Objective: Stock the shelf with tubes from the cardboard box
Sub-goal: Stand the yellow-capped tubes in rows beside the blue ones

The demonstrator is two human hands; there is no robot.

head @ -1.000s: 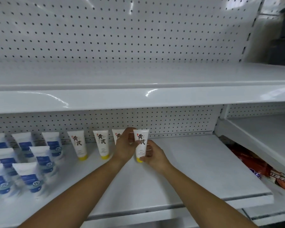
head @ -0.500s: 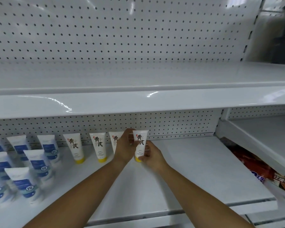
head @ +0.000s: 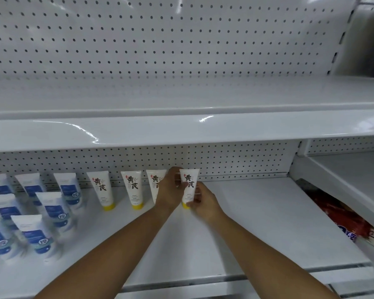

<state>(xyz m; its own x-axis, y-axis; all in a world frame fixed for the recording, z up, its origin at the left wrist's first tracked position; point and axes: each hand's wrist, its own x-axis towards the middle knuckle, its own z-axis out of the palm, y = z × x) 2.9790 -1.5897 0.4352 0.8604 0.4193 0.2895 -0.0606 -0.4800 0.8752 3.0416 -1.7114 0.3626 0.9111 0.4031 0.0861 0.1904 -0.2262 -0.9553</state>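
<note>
A white tube with a yellow cap (head: 189, 186) stands cap-down at the back of the lower shelf (head: 257, 223). My left hand (head: 170, 190) holds its left side and my right hand (head: 201, 201) pinches it low on the right. To its left stand three matching yellow-capped tubes (head: 134, 189), the nearest one partly hidden behind my left hand. The cardboard box is out of sight.
Several white tubes with blue labels (head: 52, 210) fill the shelf's left end. An upper shelf (head: 181, 128) overhangs the row. Red snack packets (head: 341, 216) lie on a lower shelf at the right. Perforated back panel (head: 225, 160) runs behind the tubes.
The tube and both hands have stayed in nearly the same spot on the shelf; only the view has shifted slightly.
</note>
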